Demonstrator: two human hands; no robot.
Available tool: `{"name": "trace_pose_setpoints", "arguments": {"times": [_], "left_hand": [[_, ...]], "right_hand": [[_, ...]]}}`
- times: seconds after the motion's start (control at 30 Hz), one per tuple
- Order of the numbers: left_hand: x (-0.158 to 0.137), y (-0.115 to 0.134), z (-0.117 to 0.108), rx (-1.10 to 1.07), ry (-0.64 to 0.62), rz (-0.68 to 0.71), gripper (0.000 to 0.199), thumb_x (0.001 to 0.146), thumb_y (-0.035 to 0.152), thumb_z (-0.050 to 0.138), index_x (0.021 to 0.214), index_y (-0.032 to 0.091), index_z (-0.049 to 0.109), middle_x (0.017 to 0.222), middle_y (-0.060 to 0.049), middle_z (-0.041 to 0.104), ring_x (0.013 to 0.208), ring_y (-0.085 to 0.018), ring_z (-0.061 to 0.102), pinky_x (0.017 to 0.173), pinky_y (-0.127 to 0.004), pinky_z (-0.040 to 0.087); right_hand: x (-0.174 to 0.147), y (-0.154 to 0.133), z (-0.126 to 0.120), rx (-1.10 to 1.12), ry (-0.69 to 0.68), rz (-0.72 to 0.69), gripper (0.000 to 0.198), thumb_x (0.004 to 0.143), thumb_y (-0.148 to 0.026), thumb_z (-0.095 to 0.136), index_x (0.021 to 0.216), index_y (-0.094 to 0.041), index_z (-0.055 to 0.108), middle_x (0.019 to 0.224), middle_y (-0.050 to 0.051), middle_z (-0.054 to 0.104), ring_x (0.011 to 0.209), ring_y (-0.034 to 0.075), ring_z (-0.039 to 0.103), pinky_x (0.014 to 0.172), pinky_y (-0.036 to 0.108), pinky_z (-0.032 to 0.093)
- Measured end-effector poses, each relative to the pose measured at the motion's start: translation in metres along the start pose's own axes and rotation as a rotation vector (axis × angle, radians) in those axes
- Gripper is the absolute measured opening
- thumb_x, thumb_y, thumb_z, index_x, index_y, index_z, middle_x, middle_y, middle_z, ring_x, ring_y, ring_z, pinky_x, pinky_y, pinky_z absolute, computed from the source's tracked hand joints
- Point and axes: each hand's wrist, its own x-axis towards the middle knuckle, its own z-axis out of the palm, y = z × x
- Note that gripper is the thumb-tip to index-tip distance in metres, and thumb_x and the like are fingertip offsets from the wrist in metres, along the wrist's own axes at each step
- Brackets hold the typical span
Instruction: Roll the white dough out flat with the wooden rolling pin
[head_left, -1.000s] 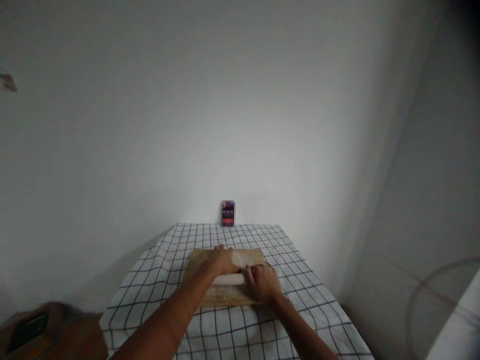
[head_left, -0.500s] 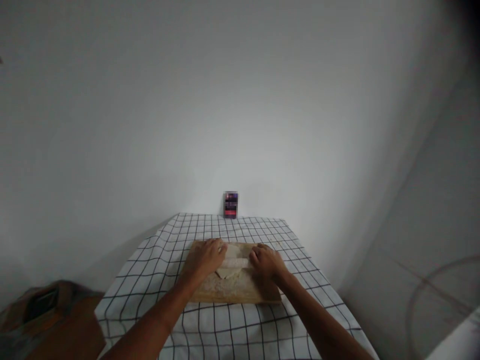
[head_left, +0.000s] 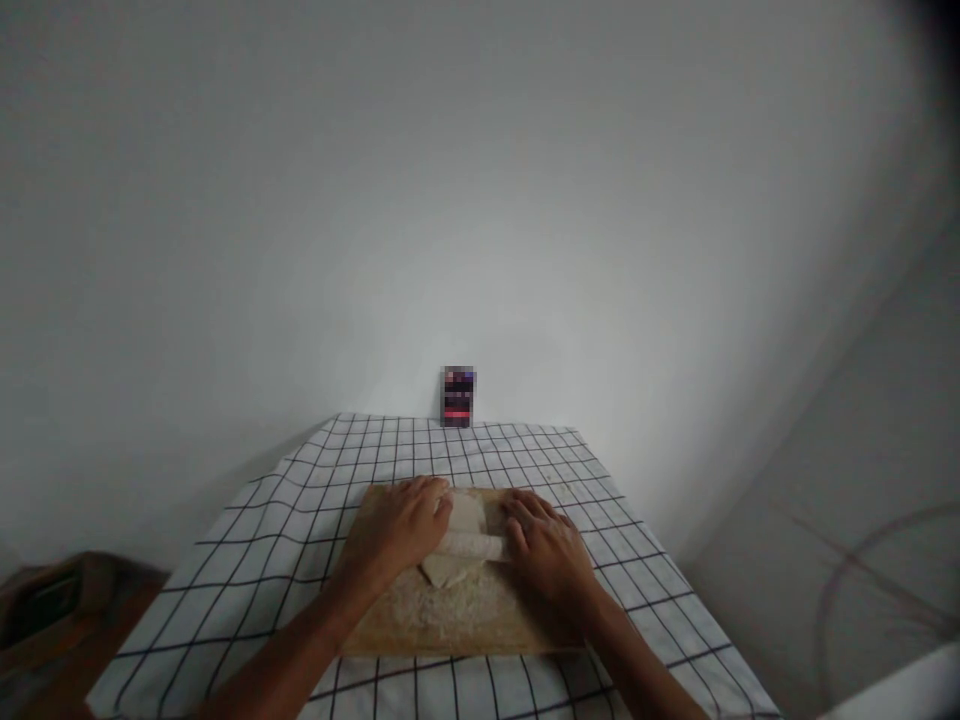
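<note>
A flour-dusted rolling pin (head_left: 472, 546) lies crosswise over a flat sheet of pale dough (head_left: 448, 572) on a wooden board (head_left: 457, 635). My left hand (head_left: 416, 520) is curled over the pin's left end and hides it. Over the right end rests my right hand (head_left: 546, 540), its fingers bent forward and a little looser than the left. Dough shows both beyond the pin and on the near side, where it comes to a corner. Loose flour covers the near part of the board.
The table wears a white cloth with black grid lines (head_left: 420, 450). A small dark blurred-out rectangle (head_left: 458, 397) stands at its far edge against the white wall (head_left: 480, 200). A brownish object (head_left: 52, 600) sits low at the left.
The view has shifted, so the board appears larger and lower. The fingers of my right hand have straightened somewhat over the pin. More dough shows beyond the pin.
</note>
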Motion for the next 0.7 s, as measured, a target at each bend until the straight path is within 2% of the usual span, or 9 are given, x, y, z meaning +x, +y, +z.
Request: {"name": "trace_pose_setpoints", "arguments": {"times": [0.13, 0.23, 0.4, 0.57, 0.7], "left_hand": [[-0.022, 0.005, -0.011, 0.019, 0.02, 0.093, 0.036, 0.108, 0.029, 0.05, 0.135, 0.022, 0.073, 0.136, -0.008, 0.081, 0.129, -0.03, 0.073, 0.114, -0.054, 0.056], [-0.028, 0.009, -0.016, 0.036, 0.021, 0.053, 0.038, 0.108, 0.029, 0.05, 0.138, 0.023, 0.071, 0.14, -0.009, 0.079, 0.133, -0.032, 0.07, 0.115, -0.056, 0.055], [-0.022, 0.013, -0.02, 0.011, -0.099, -0.044, 0.04, 0.107, 0.026, 0.049, 0.141, 0.022, 0.07, 0.144, -0.011, 0.077, 0.134, -0.032, 0.07, 0.12, -0.053, 0.053], [-0.026, 0.018, -0.024, 0.018, -0.065, -0.024, 0.041, 0.105, 0.029, 0.052, 0.142, 0.025, 0.069, 0.147, -0.01, 0.074, 0.139, -0.033, 0.064, 0.124, -0.058, 0.047], [-0.024, 0.019, -0.027, 0.029, -0.134, -0.044, 0.043, 0.108, 0.028, 0.046, 0.144, 0.02, 0.066, 0.147, -0.012, 0.074, 0.138, -0.031, 0.066, 0.121, -0.054, 0.05]], "right_hand": [[-0.015, -0.005, -0.002, -0.004, 0.011, -0.009, 0.046, 0.113, -0.03, 0.037, 0.144, -0.024, 0.07, 0.161, 0.01, 0.063, 0.154, 0.027, 0.053, 0.123, 0.047, 0.047], [-0.01, -0.005, -0.004, -0.006, -0.005, -0.035, 0.048, 0.113, -0.029, 0.035, 0.145, -0.023, 0.07, 0.162, 0.01, 0.063, 0.155, 0.026, 0.052, 0.127, 0.049, 0.043], [0.009, -0.002, -0.004, -0.025, -0.044, -0.029, 0.048, 0.113, -0.028, 0.035, 0.145, -0.021, 0.07, 0.162, 0.012, 0.064, 0.155, 0.026, 0.052, 0.127, 0.047, 0.042], [0.0, 0.002, -0.001, -0.01, -0.016, -0.067, 0.049, 0.114, -0.031, 0.034, 0.146, -0.025, 0.07, 0.164, 0.01, 0.062, 0.157, 0.027, 0.049, 0.128, 0.05, 0.042], [0.0, 0.0, -0.003, 0.002, -0.021, -0.028, 0.048, 0.114, -0.029, 0.033, 0.144, -0.023, 0.07, 0.162, 0.011, 0.063, 0.153, 0.026, 0.054, 0.125, 0.047, 0.044]]}}
